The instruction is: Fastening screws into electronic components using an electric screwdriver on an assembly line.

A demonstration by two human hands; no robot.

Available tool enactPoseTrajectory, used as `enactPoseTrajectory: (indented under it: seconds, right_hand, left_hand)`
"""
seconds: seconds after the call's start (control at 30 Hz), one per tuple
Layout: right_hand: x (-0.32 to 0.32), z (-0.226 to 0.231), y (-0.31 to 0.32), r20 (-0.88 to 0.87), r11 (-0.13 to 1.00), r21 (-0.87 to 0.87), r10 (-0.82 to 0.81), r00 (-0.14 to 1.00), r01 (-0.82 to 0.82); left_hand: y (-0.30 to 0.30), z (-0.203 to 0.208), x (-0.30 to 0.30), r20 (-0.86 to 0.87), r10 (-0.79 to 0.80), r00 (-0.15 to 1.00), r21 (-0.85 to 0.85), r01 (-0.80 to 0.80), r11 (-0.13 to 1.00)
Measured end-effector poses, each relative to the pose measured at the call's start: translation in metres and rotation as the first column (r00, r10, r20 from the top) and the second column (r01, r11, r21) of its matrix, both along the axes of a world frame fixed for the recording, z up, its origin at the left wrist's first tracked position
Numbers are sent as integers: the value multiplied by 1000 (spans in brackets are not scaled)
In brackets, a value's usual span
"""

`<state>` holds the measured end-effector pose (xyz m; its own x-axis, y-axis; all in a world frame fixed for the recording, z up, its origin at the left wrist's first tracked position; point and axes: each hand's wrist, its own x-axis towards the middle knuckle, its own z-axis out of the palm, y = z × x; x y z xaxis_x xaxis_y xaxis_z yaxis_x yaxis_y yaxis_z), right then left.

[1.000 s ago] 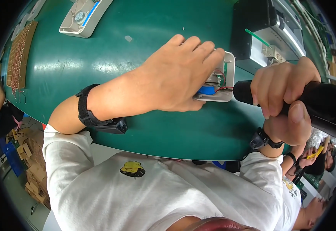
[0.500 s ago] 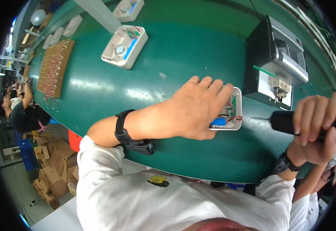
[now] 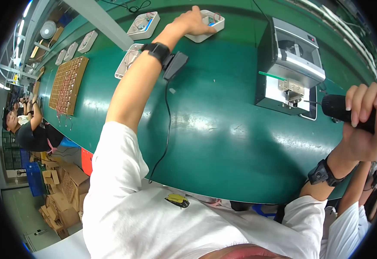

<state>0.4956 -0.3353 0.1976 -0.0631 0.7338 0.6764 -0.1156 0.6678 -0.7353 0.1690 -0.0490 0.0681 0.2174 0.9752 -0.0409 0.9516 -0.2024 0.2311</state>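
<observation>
My left hand (image 3: 192, 22) reaches to the far side of the bench and grips a white plastic casing (image 3: 205, 38), thumb at its near right side. Wires and a blue part show inside; the hand covers the casing's left portion. At the right, my right hand (image 3: 365, 108) is wrapped round a black electric screwdriver (image 3: 336, 107). Its thin bit points left, close to the metal outlet of a screw feeder (image 3: 279, 93); whether they touch I cannot tell.
Another open casing (image 3: 144, 26) lies left of my left hand, and one more (image 3: 126, 64) is partly behind my forearm. A grey post (image 3: 102, 21) rises nearby. Farther left stands a cardboard tray (image 3: 78, 86) with many small wired parts. A black cable hangs from my left wrist device.
My left hand has carried the white casing from the near middle of the bench to the far side. My right hand has brought the screwdriver up toward the screw feeder.
</observation>
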Motion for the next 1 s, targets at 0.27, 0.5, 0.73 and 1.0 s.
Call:
enactPoseTrajectory:
  seconds: [0.27, 0.5, 0.73, 1.0]
  right_hand:
    - [-2, -16, 25, 54, 972, 229, -63, 997, 49]
    - [-32, -27, 17, -190, 986, -91, -158, 969, 142]
    - [-10, -24, 31, 11, 986, -134, 97, 995, -94]
    - [-7, -27, 22, -1, 867, -281, 429, 903, -412]
  left_hand:
    - [-85, -7, -96, -244, 416, 876, 394, -302, 868]
    - [-159, -8, -151, -184, 522, 833, 196, -489, 850]
    - [-285, 27, -56, 113, -207, 972, 61, 201, 978]
    - [-275, -2, 52, 394, -603, 694, 99, 620, 778]
